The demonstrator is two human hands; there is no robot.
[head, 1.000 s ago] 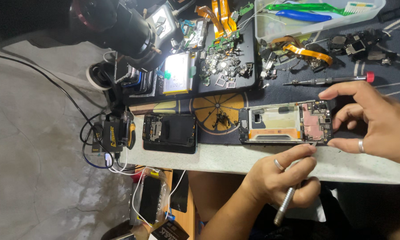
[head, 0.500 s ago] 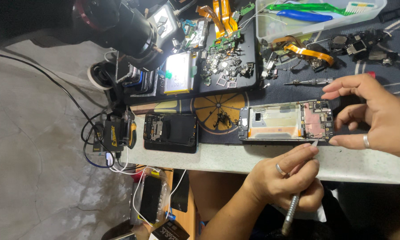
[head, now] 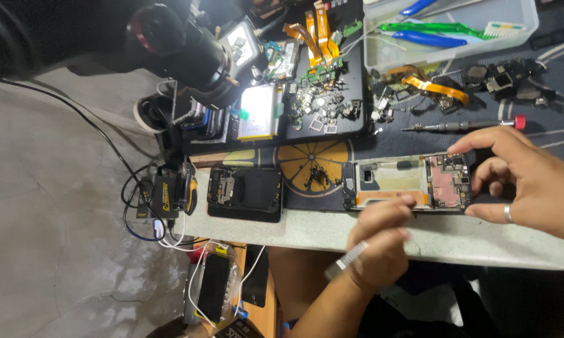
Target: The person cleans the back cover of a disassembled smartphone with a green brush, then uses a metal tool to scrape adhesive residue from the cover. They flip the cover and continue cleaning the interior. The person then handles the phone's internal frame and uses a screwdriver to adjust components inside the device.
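My left hand [head: 379, 241] has moved up onto the opened phone [head: 407, 183] | grips tool [head: 346, 260] | right hand [head: 523, 184], at 3 o'clock, pinches phone steady on worktop [head: 307, 231].

The opened phone [head: 407, 183] lay flat near the bench's front edge, back cover off, circuit board and pink shielding exposed. A metal tool [head: 346, 260] slanted below it.

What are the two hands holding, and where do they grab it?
One hand pinches the opened phone by its circuit-board end. The other hand grips a thin metal tool near its tip, against the phone's lower edge.
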